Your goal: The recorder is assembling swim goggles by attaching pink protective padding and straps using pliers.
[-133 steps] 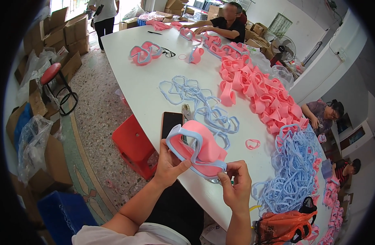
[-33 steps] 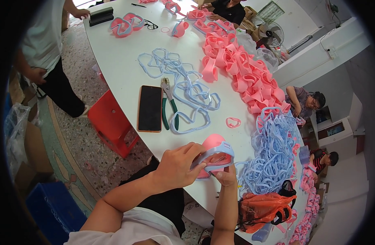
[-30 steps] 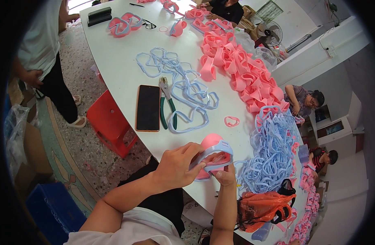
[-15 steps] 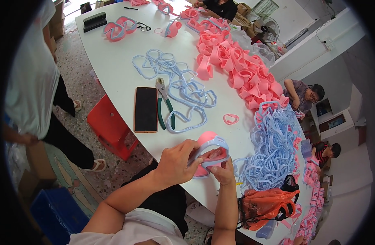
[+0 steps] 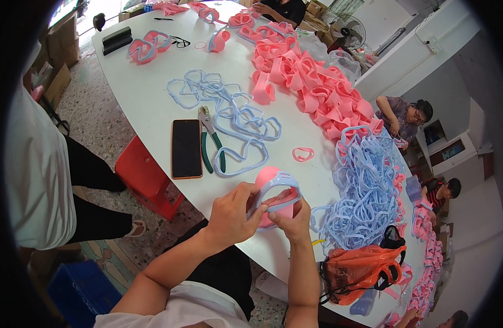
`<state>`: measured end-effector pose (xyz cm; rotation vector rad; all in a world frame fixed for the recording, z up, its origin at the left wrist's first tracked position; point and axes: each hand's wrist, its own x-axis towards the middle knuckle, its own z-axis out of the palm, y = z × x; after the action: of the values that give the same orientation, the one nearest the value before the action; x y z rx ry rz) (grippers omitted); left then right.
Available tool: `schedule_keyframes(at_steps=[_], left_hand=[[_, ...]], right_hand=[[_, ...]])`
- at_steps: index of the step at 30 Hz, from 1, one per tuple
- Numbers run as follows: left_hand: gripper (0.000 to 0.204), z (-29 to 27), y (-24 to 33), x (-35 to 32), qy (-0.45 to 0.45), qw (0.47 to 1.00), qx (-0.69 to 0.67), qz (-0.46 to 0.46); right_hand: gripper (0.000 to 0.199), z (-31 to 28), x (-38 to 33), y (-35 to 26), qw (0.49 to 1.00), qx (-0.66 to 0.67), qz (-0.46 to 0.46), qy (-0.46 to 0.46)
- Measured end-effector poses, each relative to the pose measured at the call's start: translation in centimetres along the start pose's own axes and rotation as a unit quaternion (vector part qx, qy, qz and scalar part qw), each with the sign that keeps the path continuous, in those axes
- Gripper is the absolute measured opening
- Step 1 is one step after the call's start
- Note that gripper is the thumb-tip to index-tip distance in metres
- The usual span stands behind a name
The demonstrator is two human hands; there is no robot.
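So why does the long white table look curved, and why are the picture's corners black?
Head view: a fisheye lens bends the white table toward the rim and leaves a dark round border; light is even and soft, with faint shadows; the left hand, the right hand and the pink and blue piece are sharp.

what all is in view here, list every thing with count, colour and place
pink soft moulded piece with pale blue frame: one, held in both hands
loose pale blue frames: several, table middle
heap of pale blue frames: many, right
pink moulded pieces: many, far right row
small pink ring: one, mid table
black phone: one, near edge
green-handled pliers: one, beside phone
orange plastic bag: one, near right
white oval table: one
red stool: one, floor
left hand: gripping piece
right hand: gripping piece
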<state>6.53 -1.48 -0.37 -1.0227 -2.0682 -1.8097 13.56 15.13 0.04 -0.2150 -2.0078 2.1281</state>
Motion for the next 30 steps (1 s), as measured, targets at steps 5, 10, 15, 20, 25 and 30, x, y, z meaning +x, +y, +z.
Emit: schedule_keyframes(at_steps=[5, 10, 15, 20, 25, 30], left_hand=[[0.04, -0.4, 1.4, 0.8, -0.063, 0.997, -0.025, -0.027], [0.047, -0.1, 0.3, 0.5, -0.138, 0.979, -0.1, -0.112], [0.044, 0.8, -1.1, -0.7, -0.099, 0.966, -0.217, -0.097], [0.047, 1.1, -1.6, -0.8, -0.097, 0.954, -0.265, -0.102], [0.048, 0.9, -1.9, -0.3, -0.069, 0.92, -0.358, -0.144], [0.051, 0.9, -1.8, -0.4, -0.063, 0.918, -0.365, -0.143]], right_hand=[[0.051, -1.7, -0.2, 0.0, 0.999, -0.004, -0.037, -0.023], [0.058, -1.7, -0.7, -1.1, 0.996, -0.073, -0.033, -0.026], [0.067, -1.1, -1.0, -2.8, 0.994, -0.089, -0.034, -0.046], [0.081, -1.1, -0.9, -4.6, 0.988, -0.124, -0.055, -0.077], [0.089, -3.2, -1.1, -5.3, 0.988, -0.001, -0.05, -0.148], [0.075, -3.8, -1.5, -5.9, 0.989, -0.003, -0.031, -0.142]])
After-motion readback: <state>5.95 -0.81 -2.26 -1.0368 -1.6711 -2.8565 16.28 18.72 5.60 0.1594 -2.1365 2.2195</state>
